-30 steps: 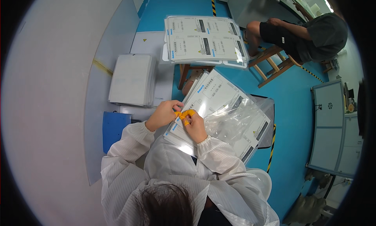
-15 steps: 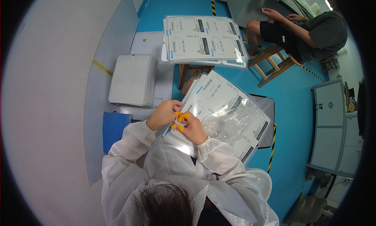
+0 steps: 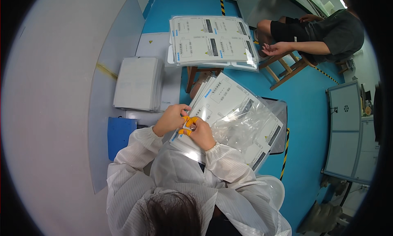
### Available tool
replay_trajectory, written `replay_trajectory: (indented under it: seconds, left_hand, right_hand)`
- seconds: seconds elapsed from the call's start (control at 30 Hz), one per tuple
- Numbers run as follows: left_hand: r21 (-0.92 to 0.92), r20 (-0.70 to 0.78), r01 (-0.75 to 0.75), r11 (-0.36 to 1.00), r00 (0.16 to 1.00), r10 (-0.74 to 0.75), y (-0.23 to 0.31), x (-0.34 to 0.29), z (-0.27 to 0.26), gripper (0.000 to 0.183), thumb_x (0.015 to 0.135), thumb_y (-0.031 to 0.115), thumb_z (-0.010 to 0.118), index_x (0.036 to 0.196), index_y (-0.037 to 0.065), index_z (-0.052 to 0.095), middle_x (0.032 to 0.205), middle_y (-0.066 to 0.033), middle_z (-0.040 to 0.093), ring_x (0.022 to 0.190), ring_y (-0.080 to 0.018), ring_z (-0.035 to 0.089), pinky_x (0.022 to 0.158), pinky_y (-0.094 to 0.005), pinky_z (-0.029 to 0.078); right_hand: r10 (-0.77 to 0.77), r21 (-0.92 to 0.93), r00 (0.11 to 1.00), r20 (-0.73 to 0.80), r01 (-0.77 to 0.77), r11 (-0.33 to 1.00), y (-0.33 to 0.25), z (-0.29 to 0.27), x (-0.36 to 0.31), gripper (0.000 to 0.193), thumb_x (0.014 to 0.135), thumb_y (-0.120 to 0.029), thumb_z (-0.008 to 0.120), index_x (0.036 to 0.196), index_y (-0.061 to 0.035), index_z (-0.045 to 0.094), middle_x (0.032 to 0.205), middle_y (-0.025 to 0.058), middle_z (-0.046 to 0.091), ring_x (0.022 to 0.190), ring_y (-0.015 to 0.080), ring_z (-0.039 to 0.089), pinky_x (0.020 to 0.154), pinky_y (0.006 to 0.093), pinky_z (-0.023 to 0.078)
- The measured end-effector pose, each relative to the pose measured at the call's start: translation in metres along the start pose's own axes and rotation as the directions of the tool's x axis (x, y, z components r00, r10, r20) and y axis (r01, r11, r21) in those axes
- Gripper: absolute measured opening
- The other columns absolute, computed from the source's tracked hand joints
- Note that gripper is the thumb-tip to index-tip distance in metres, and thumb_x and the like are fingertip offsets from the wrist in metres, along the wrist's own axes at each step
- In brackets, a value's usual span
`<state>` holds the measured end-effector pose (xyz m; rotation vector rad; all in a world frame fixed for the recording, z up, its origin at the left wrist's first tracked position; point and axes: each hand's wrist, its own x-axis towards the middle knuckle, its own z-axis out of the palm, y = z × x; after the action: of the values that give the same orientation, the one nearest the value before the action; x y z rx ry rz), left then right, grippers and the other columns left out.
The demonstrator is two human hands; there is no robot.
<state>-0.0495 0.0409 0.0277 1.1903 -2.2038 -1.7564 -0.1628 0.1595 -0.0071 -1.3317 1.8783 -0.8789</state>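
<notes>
My left hand (image 3: 170,119) and my right hand (image 3: 202,134) meet over the near left edge of a slanted stack of printed white sheets (image 3: 229,93). Orange finger cots cover several fingertips. Both hands are closed, with thumbs and fingers pinched together close to each other. Something small and pale shows between the fingertips, too little to name. A crumpled clear plastic bag (image 3: 235,129) lies on the right part of the sheets, beside my right hand. White striped sleeves with elastic cuffs cover both my arms.
Ahead, more printed sheets (image 3: 213,43) are piled on a wooden stool (image 3: 190,78). To the left stand a stack of blank whitish sheets (image 3: 137,84) and a blue box (image 3: 120,133). A seated person (image 3: 331,35) is at the far right, near a grey cabinet (image 3: 344,129).
My hands stay almost in place, with only a slight shift of the right fingers. The seated person's near arm has lowered, its hand now palm up beside the stool.
</notes>
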Motion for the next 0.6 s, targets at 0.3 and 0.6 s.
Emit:
replay_trajectory:
  seconds: [0.3,0.6]
  left_hand:
    - [0.083,-0.027,0.0,0.997,1.0,0.002,0.005,-0.001,0.004,0.037,0.069,-0.003,0.057,0.106,-0.005,0.06,0.077,-0.0168,0.065,0.064,-0.0238,0.064,0.063,-0.0301,0.051]
    - [0.427,-0.106,-0.123,0.896,0.977,0.185,-0.003,-0.002,0.019,0.026,0.068,-0.002,0.058,0.094,-0.005,0.061,0.078,-0.025,0.061,0.074,-0.0393,0.061,0.069,-0.0407,0.05]
  right_hand:
    - [0.011,0.226,1.0,-0.01,-0.008,0.974,0.001,-0.002,-0.002,0.034,0.068,-0.021,0.076,0.084,0.0025,0.058,0.072,0.0167,0.061,0.066,0.0315,0.061,0.061,0.0343,0.048]
    - [-0.04,0.116,0.998,-0.046,0.045,0.992,0.009,0.004,0.0,0.029,0.07,-0.018,0.073,0.086,0.0024,0.059,0.077,0.0156,0.06,0.07,0.0307,0.06,0.063,0.0348,0.047]
